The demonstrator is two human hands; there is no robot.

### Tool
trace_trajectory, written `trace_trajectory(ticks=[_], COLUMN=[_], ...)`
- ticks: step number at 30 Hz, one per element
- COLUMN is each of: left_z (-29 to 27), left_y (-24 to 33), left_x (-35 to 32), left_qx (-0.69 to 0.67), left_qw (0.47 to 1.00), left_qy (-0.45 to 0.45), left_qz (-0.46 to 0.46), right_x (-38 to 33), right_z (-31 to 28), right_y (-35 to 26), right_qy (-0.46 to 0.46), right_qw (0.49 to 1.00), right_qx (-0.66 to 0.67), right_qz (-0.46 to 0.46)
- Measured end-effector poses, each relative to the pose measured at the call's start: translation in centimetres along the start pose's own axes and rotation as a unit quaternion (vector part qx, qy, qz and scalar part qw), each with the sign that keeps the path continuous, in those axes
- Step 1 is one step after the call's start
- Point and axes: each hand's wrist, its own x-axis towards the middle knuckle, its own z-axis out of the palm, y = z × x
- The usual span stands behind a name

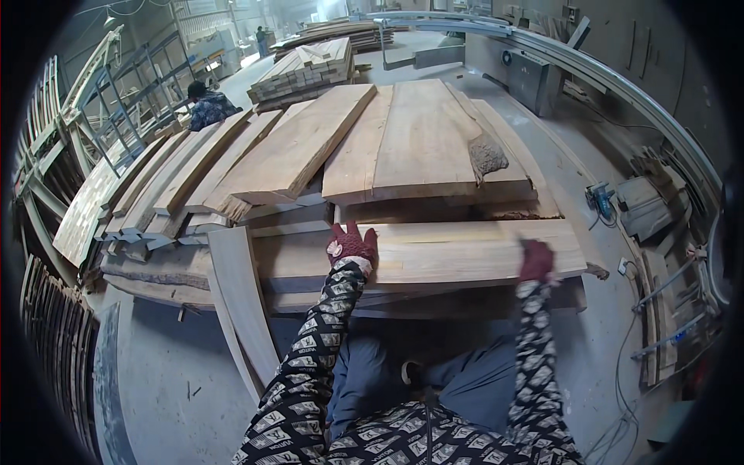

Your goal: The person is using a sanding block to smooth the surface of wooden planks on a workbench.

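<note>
One left hand [353, 243], gloved: fingers spread at the left end of the pale board [457, 254], likely to steady it. Right hand [536, 260] near the board's right end, motion-blurred; fingers' closure and contact cannot be told. Board lies crosswise before wider planks [422, 136]; underside shadowed.
</note>
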Motion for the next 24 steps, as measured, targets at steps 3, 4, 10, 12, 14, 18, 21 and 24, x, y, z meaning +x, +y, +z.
trace_trajectory(ticks=[3,4,10,12,14,18,21,24], left_z=[-0.1,0.3,-0.6,-0.9,-0.8,-0.3,0.0,1.4], left_y=[-0.5,0.2,-0.2,0.0,0.3,1.7,-0.7,-1.6], left_x=[0.0,0.1,-0.5,-0.9,-1.2,-1.2,-1.1,-0.7], left_qx=[-0.012,-0.016,-0.052,-0.049,-0.066,-0.053,-0.042,-0.06], left_qw=[1.0,1.0,0.999,0.999,0.997,0.998,0.999,0.996], left_qy=[0.001,-0.002,0.006,0.006,0.01,0.002,0.021,0.061], left_qz=[0.005,0.014,0.017,0.015,0.023,0.027,0.002,0.031], right_x=[-3.5,-5.6,-5.0,-3.9,-3.6,-3.9,-1.9,-4.8], right_z=[0.2,2.4,-1.9,-1.4,-0.7,5.8,-3.0,-5.1], right_y=[-11.6,-11.8,-0.8,7.9,16.2,20.3,-6.4,-13.0], right_qy=[-0.033,0.033,-0.016,-0.018,0.023,0.143,-0.065,-0.102], right_qw=[0.976,0.94,0.969,0.987,0.997,0.974,0.988,0.939], right_qx=[0.199,0.311,0.224,0.155,0.077,0.167,0.137,0.272], right_qz=[-0.078,-0.138,-0.099,-0.034,0.019,0.051,-0.028,-0.183])
